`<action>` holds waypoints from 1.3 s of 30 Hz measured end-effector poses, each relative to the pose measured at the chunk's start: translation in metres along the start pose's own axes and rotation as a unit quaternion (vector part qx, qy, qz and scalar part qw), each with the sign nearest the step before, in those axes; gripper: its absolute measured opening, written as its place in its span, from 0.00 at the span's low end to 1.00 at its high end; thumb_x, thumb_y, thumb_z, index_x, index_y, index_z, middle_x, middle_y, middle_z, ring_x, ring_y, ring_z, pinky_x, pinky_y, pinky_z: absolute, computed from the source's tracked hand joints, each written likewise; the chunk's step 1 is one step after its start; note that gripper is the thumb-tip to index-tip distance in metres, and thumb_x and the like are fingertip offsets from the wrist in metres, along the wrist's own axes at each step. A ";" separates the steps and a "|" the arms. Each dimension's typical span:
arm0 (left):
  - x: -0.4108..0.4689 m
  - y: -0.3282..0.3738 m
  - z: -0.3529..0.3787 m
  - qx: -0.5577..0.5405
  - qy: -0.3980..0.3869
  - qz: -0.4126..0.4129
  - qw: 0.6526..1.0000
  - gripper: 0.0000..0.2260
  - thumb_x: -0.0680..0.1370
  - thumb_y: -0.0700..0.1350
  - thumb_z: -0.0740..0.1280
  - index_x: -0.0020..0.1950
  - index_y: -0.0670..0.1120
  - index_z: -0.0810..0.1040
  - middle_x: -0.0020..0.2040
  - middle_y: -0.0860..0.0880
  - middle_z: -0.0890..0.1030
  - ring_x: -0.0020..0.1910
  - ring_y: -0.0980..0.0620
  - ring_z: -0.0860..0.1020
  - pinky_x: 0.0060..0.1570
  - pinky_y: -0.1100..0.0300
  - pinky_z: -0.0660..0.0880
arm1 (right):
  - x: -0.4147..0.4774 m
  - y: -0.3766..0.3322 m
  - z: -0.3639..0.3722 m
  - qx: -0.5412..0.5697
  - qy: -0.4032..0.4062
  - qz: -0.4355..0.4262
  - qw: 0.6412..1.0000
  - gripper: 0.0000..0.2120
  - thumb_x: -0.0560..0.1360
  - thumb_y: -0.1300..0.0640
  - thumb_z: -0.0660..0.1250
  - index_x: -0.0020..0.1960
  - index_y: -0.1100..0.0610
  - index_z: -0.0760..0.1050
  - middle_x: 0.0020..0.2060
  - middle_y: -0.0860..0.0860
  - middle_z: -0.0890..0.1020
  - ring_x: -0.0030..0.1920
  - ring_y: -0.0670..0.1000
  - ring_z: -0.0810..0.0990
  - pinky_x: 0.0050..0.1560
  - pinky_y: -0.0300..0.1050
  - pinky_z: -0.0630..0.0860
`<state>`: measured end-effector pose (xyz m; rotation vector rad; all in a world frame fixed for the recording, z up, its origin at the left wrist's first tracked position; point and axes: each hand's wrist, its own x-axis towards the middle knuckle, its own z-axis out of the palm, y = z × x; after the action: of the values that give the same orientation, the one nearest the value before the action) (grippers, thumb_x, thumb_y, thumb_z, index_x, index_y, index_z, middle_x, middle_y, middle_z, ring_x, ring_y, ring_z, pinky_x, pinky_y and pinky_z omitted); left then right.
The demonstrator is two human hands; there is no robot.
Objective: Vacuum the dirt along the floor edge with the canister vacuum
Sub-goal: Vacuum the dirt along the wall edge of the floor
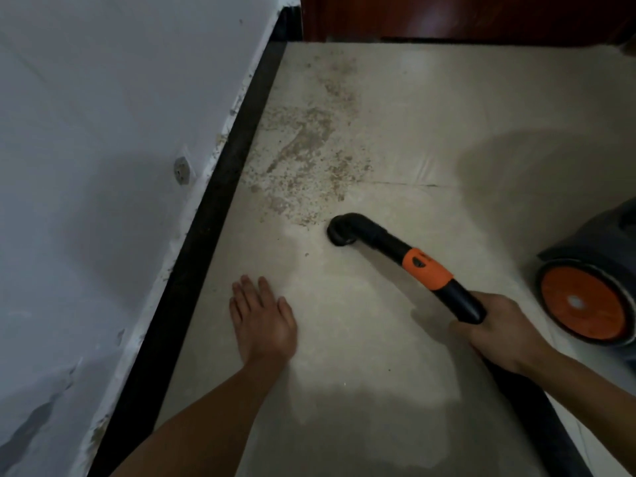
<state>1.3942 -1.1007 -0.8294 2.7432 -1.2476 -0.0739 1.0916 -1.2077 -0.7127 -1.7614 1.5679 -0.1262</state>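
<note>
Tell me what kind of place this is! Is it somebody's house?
Probably a room inside a home: a pale tiled floor, a white wall with a black skirting board, reddish wood at the far end, and a canister vacuum.

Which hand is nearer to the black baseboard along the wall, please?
Left. The left hand is open just right of the baseboard; the right hand grips the wand farther right.

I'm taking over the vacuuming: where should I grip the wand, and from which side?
Probably the curved black handle behind the orange collar, from the near end, where the right hand wraps it: the bend turns the nozzle down onto the floor.
</note>
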 end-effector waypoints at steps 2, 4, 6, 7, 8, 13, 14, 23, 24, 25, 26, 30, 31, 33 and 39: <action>-0.001 0.001 -0.001 -0.003 -0.002 0.002 1.000 0.30 0.77 0.53 0.48 0.72 0.37 0.68 0.72 0.33 0.66 0.72 0.34 0.63 0.72 0.44 0.55 | 0.000 0.000 0.002 0.004 0.019 0.000 1.000 0.06 0.68 0.62 0.73 0.42 0.55 0.78 0.31 0.55 0.81 0.30 0.52 0.79 0.29 0.43 0.73; 0.000 0.003 -0.002 -0.005 -0.001 0.002 1.000 0.29 0.77 0.53 0.48 0.72 0.37 0.69 0.72 0.32 0.66 0.72 0.34 0.63 0.72 0.44 0.55 | 0.007 -0.002 0.006 0.021 0.071 0.015 0.997 0.05 0.68 0.60 0.73 0.41 0.54 0.77 0.31 0.56 0.81 0.31 0.55 0.79 0.33 0.49 0.76; -0.001 0.003 -0.002 -0.003 0.003 0.002 1.000 0.29 0.77 0.52 0.48 0.71 0.37 0.69 0.72 0.33 0.66 0.72 0.34 0.64 0.71 0.44 0.54 | 0.014 -0.010 0.012 0.031 0.077 0.019 0.996 0.06 0.67 0.58 0.72 0.39 0.52 0.75 0.30 0.55 0.80 0.32 0.57 0.80 0.36 0.51 0.78; -0.001 0.003 -0.002 -0.002 0.001 0.002 1.000 0.29 0.77 0.52 0.48 0.72 0.37 0.69 0.72 0.33 0.66 0.72 0.34 0.63 0.71 0.45 0.53 | 0.016 -0.014 0.015 0.030 0.059 0.016 0.998 0.06 0.67 0.58 0.72 0.39 0.51 0.75 0.31 0.55 0.81 0.32 0.58 0.80 0.36 0.52 0.79; -0.002 0.002 -0.002 -0.002 -0.001 0.002 1.000 0.29 0.78 0.52 0.48 0.72 0.37 0.68 0.72 0.33 0.66 0.72 0.34 0.63 0.72 0.45 0.53 | 0.019 -0.018 0.017 0.026 0.038 0.010 0.999 0.06 0.67 0.57 0.73 0.39 0.51 0.75 0.31 0.55 0.81 0.32 0.57 0.81 0.37 0.52 0.79; -0.001 0.005 -0.002 -0.001 -0.001 0.005 1.000 0.28 0.78 0.52 0.49 0.72 0.37 0.69 0.72 0.33 0.66 0.72 0.35 0.64 0.71 0.46 0.53 | 0.039 -0.034 0.013 0.036 0.073 0.017 0.997 0.06 0.68 0.57 0.72 0.42 0.51 0.76 0.32 0.56 0.81 0.32 0.58 0.81 0.37 0.52 0.80; -0.001 0.004 -0.001 0.000 0.000 0.005 1.000 0.28 0.78 0.52 0.49 0.72 0.38 0.69 0.72 0.34 0.66 0.72 0.35 0.64 0.71 0.46 0.53 | 0.040 -0.037 0.013 0.040 0.070 0.013 0.997 0.06 0.68 0.58 0.72 0.42 0.52 0.76 0.31 0.56 0.81 0.31 0.57 0.81 0.34 0.49 0.79; -0.001 0.003 0.000 -0.010 0.011 0.010 1.000 0.26 0.79 0.51 0.51 0.71 0.38 0.70 0.72 0.34 0.67 0.72 0.35 0.65 0.71 0.45 0.55 | 0.050 -0.060 0.041 -0.007 0.016 -0.036 0.999 0.07 0.67 0.58 0.74 0.42 0.52 0.76 0.31 0.54 0.80 0.31 0.57 0.80 0.36 0.51 0.79; -0.001 0.002 0.001 -0.013 0.014 0.011 1.000 0.26 0.79 0.51 0.52 0.71 0.38 0.70 0.72 0.34 0.67 0.72 0.35 0.64 0.71 0.45 0.56 | 0.054 -0.064 0.044 -0.011 0.011 -0.041 0.999 0.07 0.67 0.57 0.74 0.42 0.52 0.77 0.31 0.54 0.81 0.31 0.57 0.80 0.37 0.52 0.80; -0.002 0.002 0.001 -0.016 0.015 0.012 1.000 0.26 0.79 0.51 0.52 0.72 0.38 0.69 0.72 0.34 0.66 0.72 0.35 0.64 0.71 0.44 0.56 | 0.058 -0.068 0.046 -0.015 0.008 -0.048 0.999 0.08 0.67 0.57 0.74 0.43 0.52 0.77 0.31 0.53 0.81 0.32 0.57 0.81 0.37 0.52 0.80; -0.003 0.002 0.000 -0.018 0.015 0.012 1.000 0.26 0.79 0.51 0.52 0.72 0.38 0.69 0.72 0.34 0.66 0.72 0.35 0.64 0.71 0.44 0.57 | 0.063 -0.073 0.048 -0.017 0.007 -0.053 0.998 0.07 0.67 0.57 0.74 0.42 0.51 0.77 0.31 0.53 0.80 0.32 0.56 0.80 0.37 0.52 0.80; -0.002 0.004 -0.002 -0.018 0.008 0.006 1.000 0.26 0.79 0.51 0.52 0.73 0.39 0.68 0.73 0.35 0.65 0.73 0.37 0.64 0.72 0.45 0.58 | 0.086 -0.094 0.054 -0.008 -0.008 -0.060 0.998 0.08 0.68 0.57 0.74 0.41 0.50 0.76 0.31 0.54 0.80 0.32 0.57 0.80 0.37 0.50 0.79; -0.002 0.005 -0.002 -0.014 0.006 0.004 1.000 0.26 0.79 0.51 0.51 0.73 0.39 0.68 0.73 0.35 0.65 0.73 0.37 0.64 0.72 0.45 0.57 | 0.092 -0.100 0.056 -0.008 -0.011 -0.060 0.998 0.08 0.68 0.57 0.74 0.43 0.51 0.77 0.32 0.54 0.80 0.32 0.57 0.80 0.38 0.50 0.79; -0.002 0.006 -0.002 -0.011 0.002 0.003 1.000 0.26 0.79 0.51 0.50 0.73 0.40 0.68 0.73 0.35 0.65 0.73 0.37 0.64 0.71 0.45 0.56 | 0.107 -0.113 0.060 -0.009 -0.011 -0.067 0.998 0.08 0.68 0.57 0.74 0.45 0.53 0.78 0.32 0.55 0.81 0.33 0.57 0.80 0.38 0.49 0.78; 0.000 0.006 -0.002 -0.021 -0.017 0.001 1.000 0.26 0.81 0.51 0.47 0.73 0.39 0.67 0.74 0.35 0.64 0.74 0.37 0.62 0.70 0.44 0.55 | 0.145 -0.156 0.072 0.043 -0.038 -0.043 0.997 0.06 0.70 0.59 0.73 0.41 0.59 0.77 0.30 0.57 0.79 0.28 0.55 0.76 0.30 0.43 0.72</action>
<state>1.3900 -1.1039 -0.8269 2.7156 -1.2438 -0.1439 1.2915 -1.3092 -0.7296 -1.7467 1.4128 -0.1652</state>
